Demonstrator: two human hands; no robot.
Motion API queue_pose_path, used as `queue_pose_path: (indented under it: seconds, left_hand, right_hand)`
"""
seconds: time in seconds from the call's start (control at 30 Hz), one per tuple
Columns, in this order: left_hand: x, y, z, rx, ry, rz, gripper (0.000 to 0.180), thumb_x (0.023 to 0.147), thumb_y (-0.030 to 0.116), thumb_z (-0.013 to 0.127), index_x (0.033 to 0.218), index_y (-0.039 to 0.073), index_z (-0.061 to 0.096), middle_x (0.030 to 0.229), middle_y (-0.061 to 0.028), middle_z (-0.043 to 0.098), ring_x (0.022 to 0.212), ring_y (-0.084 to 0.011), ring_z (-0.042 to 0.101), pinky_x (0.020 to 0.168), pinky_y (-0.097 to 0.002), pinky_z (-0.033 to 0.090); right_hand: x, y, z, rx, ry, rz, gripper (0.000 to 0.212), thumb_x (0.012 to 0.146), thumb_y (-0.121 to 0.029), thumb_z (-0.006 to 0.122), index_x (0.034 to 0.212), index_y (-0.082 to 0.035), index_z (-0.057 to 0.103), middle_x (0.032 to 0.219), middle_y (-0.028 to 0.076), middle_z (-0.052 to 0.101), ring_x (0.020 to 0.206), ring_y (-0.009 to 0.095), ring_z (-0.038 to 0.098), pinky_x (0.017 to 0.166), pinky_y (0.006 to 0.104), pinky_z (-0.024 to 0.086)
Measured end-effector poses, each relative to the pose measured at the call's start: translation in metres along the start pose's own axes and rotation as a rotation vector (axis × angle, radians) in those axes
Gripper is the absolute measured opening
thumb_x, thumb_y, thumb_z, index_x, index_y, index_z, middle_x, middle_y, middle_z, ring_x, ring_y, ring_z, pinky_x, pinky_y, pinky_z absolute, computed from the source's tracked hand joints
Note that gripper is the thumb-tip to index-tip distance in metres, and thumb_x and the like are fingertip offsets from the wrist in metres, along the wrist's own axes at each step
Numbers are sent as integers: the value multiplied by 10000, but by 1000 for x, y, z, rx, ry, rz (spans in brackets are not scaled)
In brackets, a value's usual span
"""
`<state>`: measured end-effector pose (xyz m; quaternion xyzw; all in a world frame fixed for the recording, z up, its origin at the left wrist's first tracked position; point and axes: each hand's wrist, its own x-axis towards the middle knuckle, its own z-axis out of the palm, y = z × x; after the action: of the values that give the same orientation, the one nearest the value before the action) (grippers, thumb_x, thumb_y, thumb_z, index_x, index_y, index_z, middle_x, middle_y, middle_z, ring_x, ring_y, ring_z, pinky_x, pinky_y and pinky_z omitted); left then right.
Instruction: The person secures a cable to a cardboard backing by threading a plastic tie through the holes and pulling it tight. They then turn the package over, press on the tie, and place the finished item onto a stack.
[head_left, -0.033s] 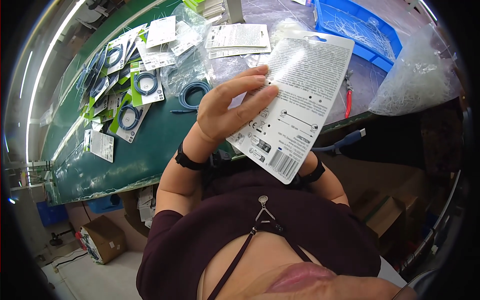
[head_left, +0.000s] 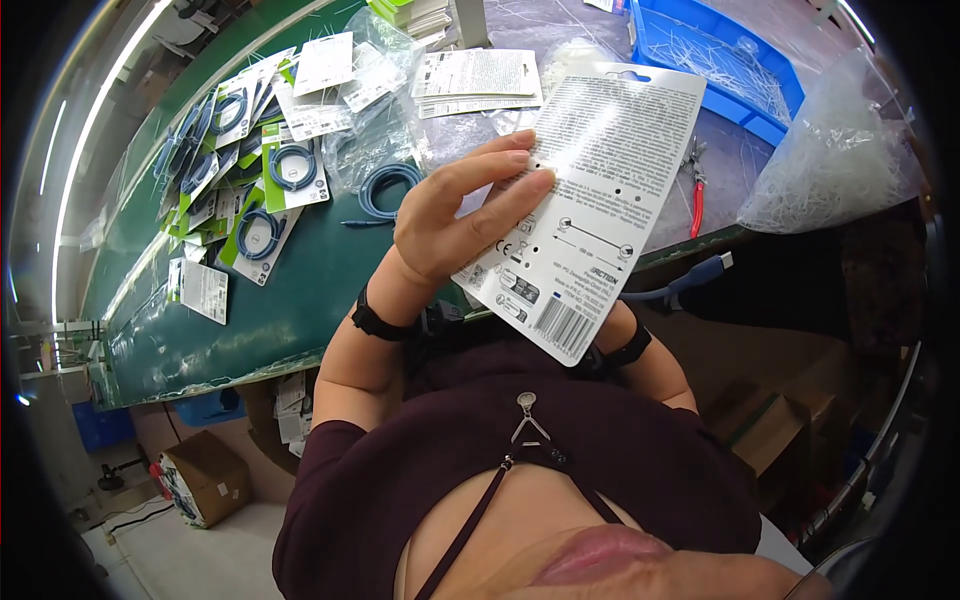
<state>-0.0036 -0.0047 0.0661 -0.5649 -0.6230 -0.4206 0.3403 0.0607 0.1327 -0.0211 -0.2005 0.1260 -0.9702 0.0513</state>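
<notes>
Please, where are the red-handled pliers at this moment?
In the head view, the red-handled pliers lie right of centre on the table, between the white card and the clear bag.

Plum short-sleeved top (head_left: 660, 430), black wristbands (head_left: 376, 321), seemingly fabric.

The left grip (head_left: 460, 215) pinches, its elbow (head_left: 337, 385) bent.

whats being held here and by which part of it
A white printed packaging card is held up; the left hand has its fingers at the card's left edge. The right hand is hidden behind it, so its hold cannot be told.
</notes>
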Motion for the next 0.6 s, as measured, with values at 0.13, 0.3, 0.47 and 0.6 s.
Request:
queue_pose_path:
  seconds: [0.13,0.3,0.47,0.6]
  left_hand:
    - [-2,2,-2,-87,35,-71,359,715,-15,725,1064,62,688,1082,-94,557,1050,-302,620,835,-321,561]
    - [-1,6,-3,-114,32,-92,366,711,-33,724,1062,64,689,1084,-92,555,1050,-306,618,857,-329,556]
    - [-4,10,-5,-122,11,-112,380,696,-42,732,1059,62,690,1087,-91,548,1045,-309,619,879,-332,547]
    - [-6,13,-6,-184,-30,-233,402,691,-39,738,1075,66,685,1093,-89,539,1051,-312,616,882,-338,547]
  right_hand:
    - [11,8,5,57,85,-3,491,997,-321,375,1382,-17,341,1381,151,422,1237,241,472,989,345,450]
    - [1,12,-6,115,151,0,477,995,-306,392,1370,-14,354,1374,144,427,1235,232,472,977,340,456]
    - [-46,13,-31,175,137,43,437,981,-276,432,1328,-12,408,1341,144,466,1198,251,501,948,362,476]
    - [-71,17,-59,228,135,77,405,969,-252,464,1295,-11,451,1314,144,497,1168,266,525,925,380,492]
